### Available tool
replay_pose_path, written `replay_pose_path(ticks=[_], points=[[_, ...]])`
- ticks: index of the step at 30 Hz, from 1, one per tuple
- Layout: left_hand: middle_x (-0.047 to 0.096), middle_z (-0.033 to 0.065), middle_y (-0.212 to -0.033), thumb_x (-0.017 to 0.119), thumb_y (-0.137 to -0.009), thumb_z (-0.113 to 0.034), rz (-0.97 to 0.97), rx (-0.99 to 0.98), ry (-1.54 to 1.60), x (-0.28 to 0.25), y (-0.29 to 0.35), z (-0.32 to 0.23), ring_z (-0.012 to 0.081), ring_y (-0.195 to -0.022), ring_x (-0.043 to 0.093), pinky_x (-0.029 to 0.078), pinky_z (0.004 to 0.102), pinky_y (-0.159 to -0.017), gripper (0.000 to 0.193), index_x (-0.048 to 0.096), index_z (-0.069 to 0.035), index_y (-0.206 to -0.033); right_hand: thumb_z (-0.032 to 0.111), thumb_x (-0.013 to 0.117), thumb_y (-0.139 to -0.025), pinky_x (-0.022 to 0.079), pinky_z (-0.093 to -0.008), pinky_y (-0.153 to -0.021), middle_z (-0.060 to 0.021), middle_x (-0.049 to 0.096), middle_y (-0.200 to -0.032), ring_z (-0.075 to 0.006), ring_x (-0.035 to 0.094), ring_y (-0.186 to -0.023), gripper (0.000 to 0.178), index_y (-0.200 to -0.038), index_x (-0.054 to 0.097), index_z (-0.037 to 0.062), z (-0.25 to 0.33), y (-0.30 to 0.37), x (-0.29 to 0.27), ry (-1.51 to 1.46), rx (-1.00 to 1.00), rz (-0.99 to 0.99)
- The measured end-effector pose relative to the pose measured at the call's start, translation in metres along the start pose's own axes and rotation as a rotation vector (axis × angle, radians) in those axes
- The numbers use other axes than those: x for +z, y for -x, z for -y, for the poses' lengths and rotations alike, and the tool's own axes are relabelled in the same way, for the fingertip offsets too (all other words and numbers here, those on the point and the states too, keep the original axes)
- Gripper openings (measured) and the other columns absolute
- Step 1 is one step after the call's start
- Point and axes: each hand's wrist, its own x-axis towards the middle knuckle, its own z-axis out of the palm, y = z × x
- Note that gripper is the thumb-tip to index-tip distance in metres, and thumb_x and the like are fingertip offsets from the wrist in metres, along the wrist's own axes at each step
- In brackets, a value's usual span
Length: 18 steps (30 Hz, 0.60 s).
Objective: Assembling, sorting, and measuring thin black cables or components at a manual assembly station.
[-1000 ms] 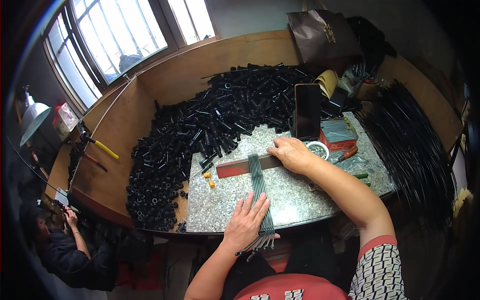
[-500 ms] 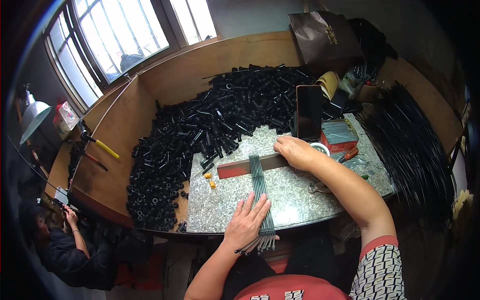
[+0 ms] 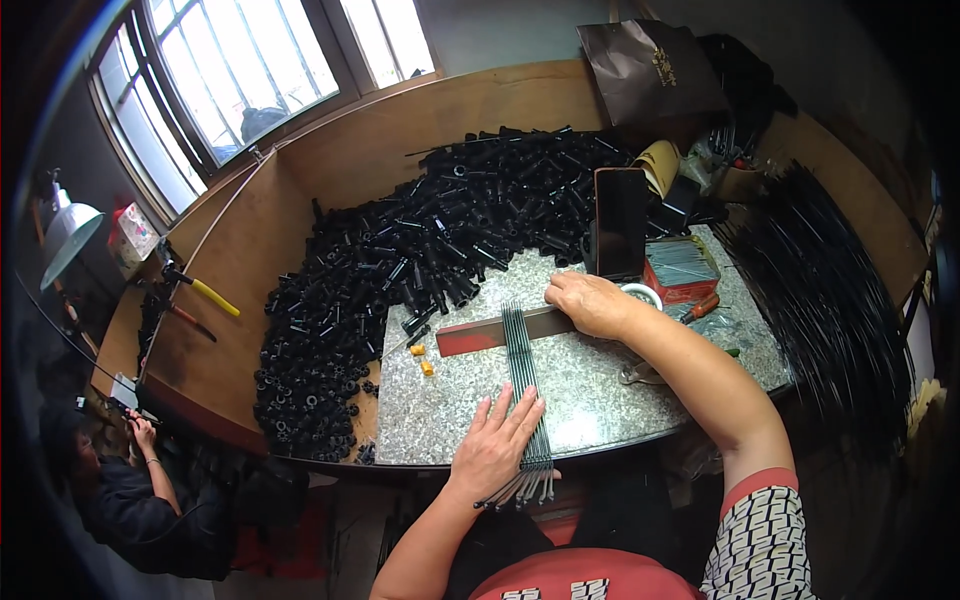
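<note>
A row of thin dark metal rods (image 3: 520, 350), several side by side, lies across the stone slab. Their knobbed near ends fan out past its front edge. My left hand (image 3: 492, 440) lies along the rods with its fingers stretched over them; a thumb tip shows on their other side, below the edge, so it holds them. Under the rods' far part runs a flat metal bar (image 3: 472, 338), its left end reddish. My right hand (image 3: 590, 303) is closed over the bar's right end; its fingertips are partly hidden.
Black tubular parts (image 3: 400, 250) are heaped behind and left of the slab (image 3: 420, 430). A phone (image 3: 620, 220) stands beside a red box of thin pins (image 3: 682, 268). Long black rods (image 3: 820, 300) lie right. At far left a person (image 3: 130, 500) sits beyond the wooden partition.
Almost nothing differs. The view has shifted very slightly; both hands keep their places on the rods and the bar.
</note>
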Motion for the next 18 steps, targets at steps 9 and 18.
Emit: replay_pose_path(ticks=[9, 18], points=[[0.041, 0.0128, -0.144, 0.057, -0.075, -0.064, 0.009, 0.006, -0.009, 0.001, 0.001, 0.001, 0.0356, -0.134, 0.036, 0.030, 0.0489, -0.107, 0.087, 0.044, -0.005, -0.137, 0.005, 0.051, -0.081, 0.049, -0.0400, -0.081, -0.0154, 0.056, -0.091, -0.0317, 0.058, -0.093, 0.008, -0.086, 0.056, 0.0006, 0.000, -0.002, -0.008, -0.004, 0.002, 0.010], [0.038, 0.0125, -0.146, 0.057, -0.075, -0.064, 0.028, -0.002, 0.002, -0.001, 0.001, -0.001, 0.0355, -0.135, 0.035, 0.028, 0.0485, -0.109, 0.087, 0.043, -0.005, -0.138, 0.007, 0.052, -0.081, 0.049, -0.0389, -0.080, -0.0132, 0.055, -0.090, -0.0302, 0.058, -0.093, 0.009, -0.086, 0.057, 0.0014, 0.003, -0.002, -0.005, -0.002, -0.053, -0.038]])
